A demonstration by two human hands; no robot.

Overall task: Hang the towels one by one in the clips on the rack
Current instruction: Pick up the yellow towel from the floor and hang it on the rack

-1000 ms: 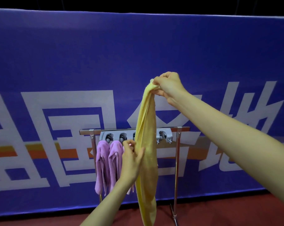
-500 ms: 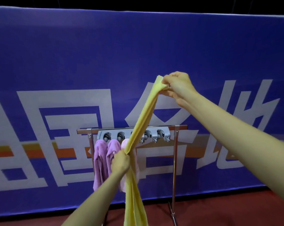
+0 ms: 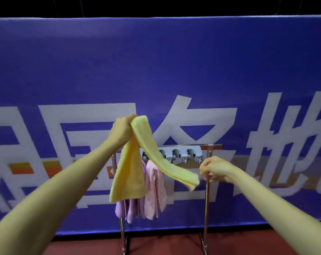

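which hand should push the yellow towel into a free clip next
Probably the left hand: it grips the yellow towel at its fold, just above the clip strip. The right hand sits by the towel's free end, holding nothing visible.

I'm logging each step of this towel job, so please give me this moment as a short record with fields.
left hand: raised, grips the yellow towel at its fold
yellow towel: draped over the left hand, both ends hanging free, not in any clip
right hand: fingers curled, near one towel end; contact unclear
hung towels: purple towel and pink towel hang from the clip strip
clips: at least two at the right look free
rack: metal stand before a blue banner
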